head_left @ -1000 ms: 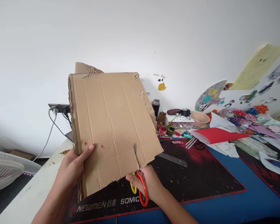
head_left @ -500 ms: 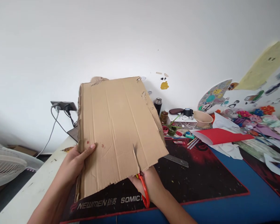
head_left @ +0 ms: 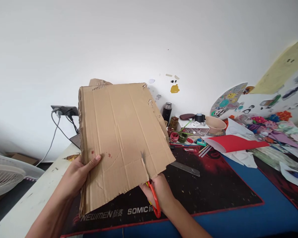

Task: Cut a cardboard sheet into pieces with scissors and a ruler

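Creased brown cardboard sheet (head_left: 119, 138), ragged-edged, is gripped by the left hand (head_left: 76, 175); the right hand (head_left: 159, 191) grasps red-handled scissors (head_left: 152, 196) cutting into its lower edge, above the open desk mat (head_left: 208, 185).

Black desk mat (head_left: 213, 188), metal ruler (head_left: 186, 168), red paper sheet (head_left: 233, 142), beige bowl (head_left: 215, 125), dark flask (head_left: 167, 111) on the desk (head_left: 270, 211).
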Demonstrator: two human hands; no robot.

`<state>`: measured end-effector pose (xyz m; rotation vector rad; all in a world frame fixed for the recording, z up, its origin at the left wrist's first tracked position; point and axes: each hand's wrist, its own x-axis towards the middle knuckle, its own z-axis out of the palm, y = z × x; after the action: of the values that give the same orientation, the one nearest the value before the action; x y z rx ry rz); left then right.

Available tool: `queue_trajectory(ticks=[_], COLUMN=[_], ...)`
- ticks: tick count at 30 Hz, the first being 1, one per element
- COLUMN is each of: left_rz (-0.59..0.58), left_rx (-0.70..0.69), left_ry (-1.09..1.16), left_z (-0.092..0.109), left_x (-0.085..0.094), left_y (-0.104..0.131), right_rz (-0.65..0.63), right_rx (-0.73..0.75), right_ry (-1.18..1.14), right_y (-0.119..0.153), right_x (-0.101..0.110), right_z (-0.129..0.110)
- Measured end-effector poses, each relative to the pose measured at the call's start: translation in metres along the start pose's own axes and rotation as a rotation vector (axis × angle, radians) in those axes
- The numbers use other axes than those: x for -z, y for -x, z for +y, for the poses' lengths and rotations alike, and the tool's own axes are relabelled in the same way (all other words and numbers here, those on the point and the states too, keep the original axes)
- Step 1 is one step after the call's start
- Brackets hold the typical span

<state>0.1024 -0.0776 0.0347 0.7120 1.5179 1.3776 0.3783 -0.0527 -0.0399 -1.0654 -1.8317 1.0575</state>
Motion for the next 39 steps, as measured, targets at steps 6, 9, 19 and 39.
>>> queue_trajectory(ticks=[6, 9, 19, 39], left_rz=[-0.007, -0.011, 0.059, 0.086], left_rx=[-0.056, -0.052, -0.064, -0.039], left_ry=[-0.059, -0.072, -0.102, -0.03], left_z=[-0.001, -0.001, 0.009, 0.017], left_x=[0.005, 0.006, -0.003, -0.012], left_y=[0.002, 0.003, 0.009, 0.007], right_rz=[0.006, 0.013, 0.051, 0.092], right_rx=[-0.009, -0.006, -0.034, -0.021], right_ry=[0.085, 0.13, 0.149, 0.183], right_y=[0.001, 0.001, 0.001, -0.002], right_x=[-0.002, -0.003, -0.007, -0.014], right_z=[0.004, 0.003, 0.002, 0.008])
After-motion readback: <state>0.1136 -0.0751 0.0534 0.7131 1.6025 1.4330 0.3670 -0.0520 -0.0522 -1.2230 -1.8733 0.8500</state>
